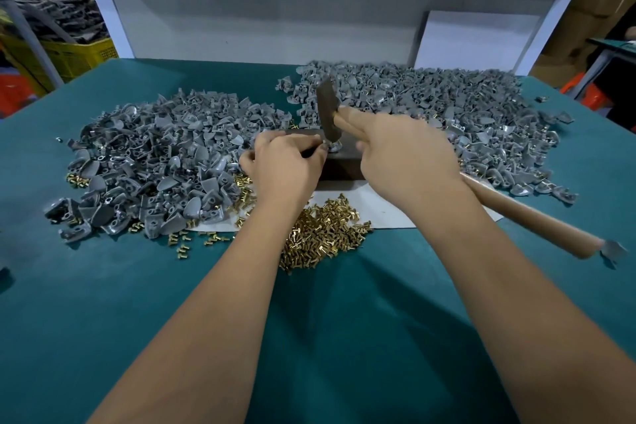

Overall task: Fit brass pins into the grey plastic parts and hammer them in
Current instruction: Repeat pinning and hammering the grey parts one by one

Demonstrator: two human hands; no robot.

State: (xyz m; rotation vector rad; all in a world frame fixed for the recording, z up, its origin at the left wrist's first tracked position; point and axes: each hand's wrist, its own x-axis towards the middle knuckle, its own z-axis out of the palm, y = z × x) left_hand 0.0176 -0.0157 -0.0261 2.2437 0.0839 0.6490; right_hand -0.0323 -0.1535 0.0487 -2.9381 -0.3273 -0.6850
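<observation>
a: right hand (409,155) grips the hammer (328,113), its head down on the grey part (333,147) at frame centre.
b: left hand (285,162) pinches that part on the dark block (344,162); brass pins (323,231) heaped just below.

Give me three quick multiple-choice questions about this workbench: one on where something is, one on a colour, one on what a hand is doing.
1. Where does the loose heap of brass pins lie?
A. Near the person, between the forearms
B. On the shelf above
C. In the yellow crate

2. What colour is the table cover?
A. Red
B. Teal green
C. White

3. What is the right hand doing?
A. Resting flat on the table
B. Scooping up pins
C. Gripping the hammer by its wooden handle

Answers:
1. A, the pins spread on the table just under the wrists.
2. B, teal cloth covers the whole bench.
3. C, its fingers curl round the handle near the head, while the left hand pinches a part on the dark block.
</observation>
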